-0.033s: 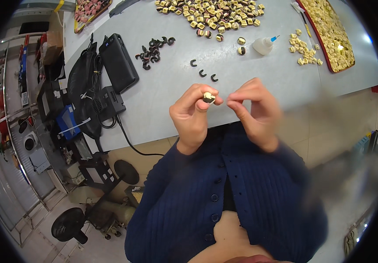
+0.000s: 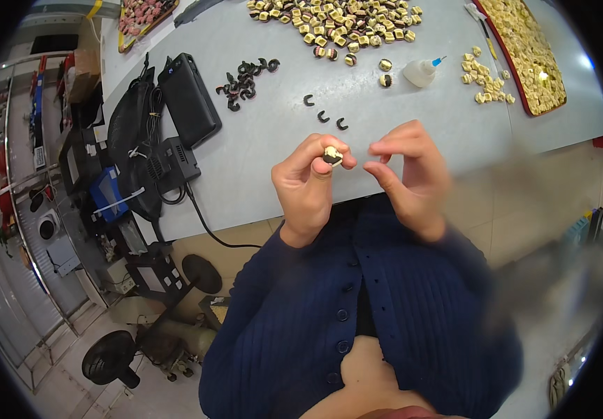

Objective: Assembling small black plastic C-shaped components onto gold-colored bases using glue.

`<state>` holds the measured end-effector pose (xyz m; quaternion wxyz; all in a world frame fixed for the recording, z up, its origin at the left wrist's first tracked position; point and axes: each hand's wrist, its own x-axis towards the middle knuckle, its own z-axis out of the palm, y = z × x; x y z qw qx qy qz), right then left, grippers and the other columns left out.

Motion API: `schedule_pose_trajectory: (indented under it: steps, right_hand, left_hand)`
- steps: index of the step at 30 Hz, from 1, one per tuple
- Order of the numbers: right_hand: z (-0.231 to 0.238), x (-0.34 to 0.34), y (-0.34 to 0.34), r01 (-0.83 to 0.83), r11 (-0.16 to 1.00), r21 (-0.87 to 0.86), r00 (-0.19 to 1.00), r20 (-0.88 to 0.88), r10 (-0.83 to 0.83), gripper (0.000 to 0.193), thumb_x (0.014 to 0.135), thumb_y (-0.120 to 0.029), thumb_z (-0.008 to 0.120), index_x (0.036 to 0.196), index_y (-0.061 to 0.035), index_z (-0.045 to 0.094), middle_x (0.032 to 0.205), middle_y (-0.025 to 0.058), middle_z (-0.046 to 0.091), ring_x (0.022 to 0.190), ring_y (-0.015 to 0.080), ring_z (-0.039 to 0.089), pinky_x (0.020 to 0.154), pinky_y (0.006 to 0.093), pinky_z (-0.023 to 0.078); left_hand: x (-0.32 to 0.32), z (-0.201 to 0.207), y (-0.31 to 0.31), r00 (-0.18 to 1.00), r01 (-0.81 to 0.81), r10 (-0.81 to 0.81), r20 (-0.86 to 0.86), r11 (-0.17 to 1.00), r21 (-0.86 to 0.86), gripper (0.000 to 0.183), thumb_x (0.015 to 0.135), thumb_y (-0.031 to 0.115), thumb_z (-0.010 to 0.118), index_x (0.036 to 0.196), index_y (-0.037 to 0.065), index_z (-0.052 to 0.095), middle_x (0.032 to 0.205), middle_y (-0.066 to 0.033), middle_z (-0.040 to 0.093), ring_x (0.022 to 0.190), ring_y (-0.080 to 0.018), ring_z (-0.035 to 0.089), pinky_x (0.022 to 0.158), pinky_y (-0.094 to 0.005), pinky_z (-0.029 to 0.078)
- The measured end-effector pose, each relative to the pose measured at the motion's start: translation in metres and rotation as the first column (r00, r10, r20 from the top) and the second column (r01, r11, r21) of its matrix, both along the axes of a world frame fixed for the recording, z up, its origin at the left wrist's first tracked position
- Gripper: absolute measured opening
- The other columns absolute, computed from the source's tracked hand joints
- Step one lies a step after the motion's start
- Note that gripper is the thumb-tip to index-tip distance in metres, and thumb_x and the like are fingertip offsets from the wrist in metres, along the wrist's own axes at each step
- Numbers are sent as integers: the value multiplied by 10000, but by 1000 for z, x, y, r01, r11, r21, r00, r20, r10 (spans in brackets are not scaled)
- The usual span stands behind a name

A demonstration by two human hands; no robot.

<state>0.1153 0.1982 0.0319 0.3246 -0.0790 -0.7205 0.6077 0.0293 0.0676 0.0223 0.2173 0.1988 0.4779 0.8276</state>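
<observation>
Between the thumb and fingers of my left hand [image 2: 305, 185] is a small cream-and-black piece [image 2: 332, 156], held above the table's near edge. Facing it from the right, my right hand [image 2: 413, 178] has its thumb and forefinger apart, and nothing shows between them. Just beyond my left hand, several small black C-shaped pieces [image 2: 322, 116] lie on the grey table [image 2: 266, 167]. A white squeeze bottle [image 2: 420, 72] with a blue needle tip stands farther back, beside two cream-and-black pieces [image 2: 385, 80].
A large heap of cream-and-dark pieces [image 2: 343, 28] covers the far table. More black curved pieces [image 2: 242, 85] sit left, near a black box-shaped device [image 2: 190, 101] and its cables. On the right, a red-rimmed tray [image 2: 525, 56] holds cream pieces, with loose cream ones [image 2: 487, 87] beside it.
My right thumb and forefinger have parted from a pinch, and the fingers have risen slightly. My left hand still holds the piece in nearly the same place.
</observation>
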Motion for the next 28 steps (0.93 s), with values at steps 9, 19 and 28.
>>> schedule_pose_trajectory:
  steps: [9, 19, 28]
  right_hand:
    - [14, -11, 2, -79, 989, 127, 995, -51, 86, 391, 681, -22, 788, 1059, -36, 684, 1016, 117, 643, 911, 230, 621, 751, 308, 513]
    - [21, -6, 10, -149, 968, 202, 978, -112, 174, 331, 662, 3, 766, 984, -42, 705, 1003, 114, 656, 861, 255, 636, 726, 317, 510]
    - [25, 6, 4, -171, 931, 321, 969, -114, 217, 352, 570, 7, 733, 918, -40, 702, 911, 83, 651, 823, 257, 632, 687, 314, 508]
  left_hand:
    - [7, 12, -2, 924, 283, -255, 285, 958, -58, 510, 846, 412, 666, 1075, -43, 640, 930, -108, 656, 887, -207, 643, 832, -337, 518]
    - [2, 13, -6, 800, 501, -524, 293, 852, 154, 512, 876, 378, 667, 1124, -60, 573, 996, -105, 622, 985, -190, 609, 849, -312, 507]
    - [9, 5, -20, 810, 530, -537, 234, 842, 100, 484, 905, 297, 659, 1183, -88, 566, 1065, -122, 642, 981, -168, 612, 862, -274, 493]
